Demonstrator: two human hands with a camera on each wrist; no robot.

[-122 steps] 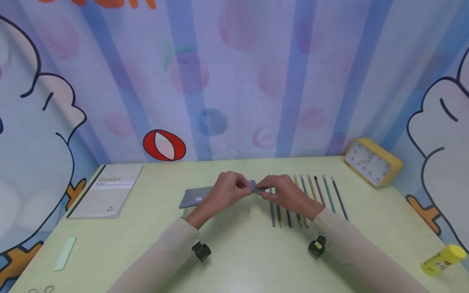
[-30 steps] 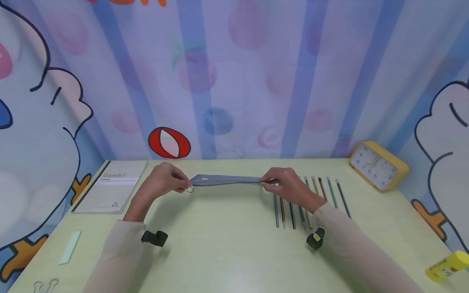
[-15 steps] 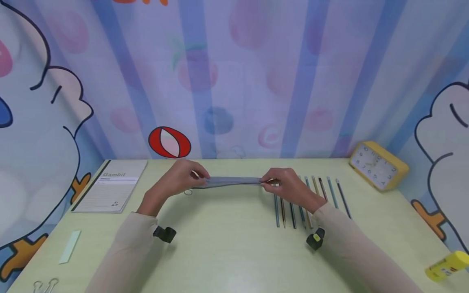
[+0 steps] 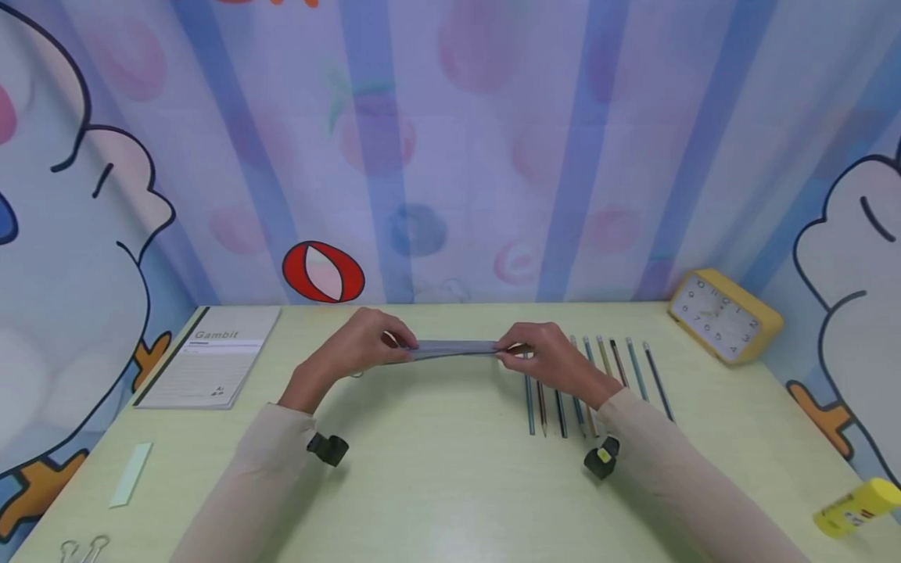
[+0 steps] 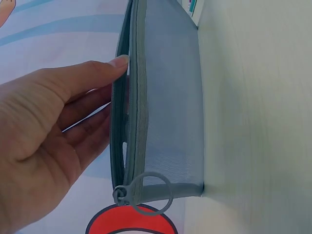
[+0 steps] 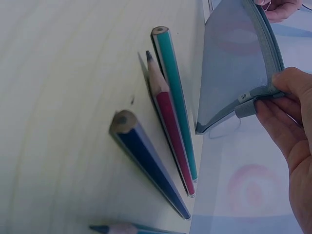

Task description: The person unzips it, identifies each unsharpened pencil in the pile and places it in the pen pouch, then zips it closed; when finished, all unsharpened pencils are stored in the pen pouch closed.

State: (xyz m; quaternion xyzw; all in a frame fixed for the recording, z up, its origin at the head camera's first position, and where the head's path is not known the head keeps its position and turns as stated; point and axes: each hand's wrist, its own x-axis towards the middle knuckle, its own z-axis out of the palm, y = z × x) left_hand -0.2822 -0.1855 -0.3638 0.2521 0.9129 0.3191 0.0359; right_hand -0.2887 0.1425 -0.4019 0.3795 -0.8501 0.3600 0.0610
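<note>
A grey mesh zip pouch (image 4: 456, 349) stands on edge between the two hands at the back middle of the table. In the left wrist view its zip is undone, with a narrow gap along the top and the ring pull (image 5: 168, 183) at the left end. My left hand (image 4: 362, 344) pinches one zipper edge partway along, thumb at the gap and fingers behind. My right hand (image 4: 545, 356) pinches the pouch's right top corner, near a small fabric tab (image 6: 245, 109). Several pencils (image 6: 170, 92) lie under and beside the right hand.
A notebook (image 4: 211, 360) lies at the back left, with a pale green strip (image 4: 131, 475) and binder clips (image 4: 95, 547) nearer. A yellow clock (image 4: 725, 313) stands at the back right. A yellow glue stick (image 4: 855, 508) lies at the front right.
My hands were together near the pouch's right end; the left then went to its left end. Since then it has slid rightward along the top edge, leaving the ring pull. The right hand keeps its corner.
</note>
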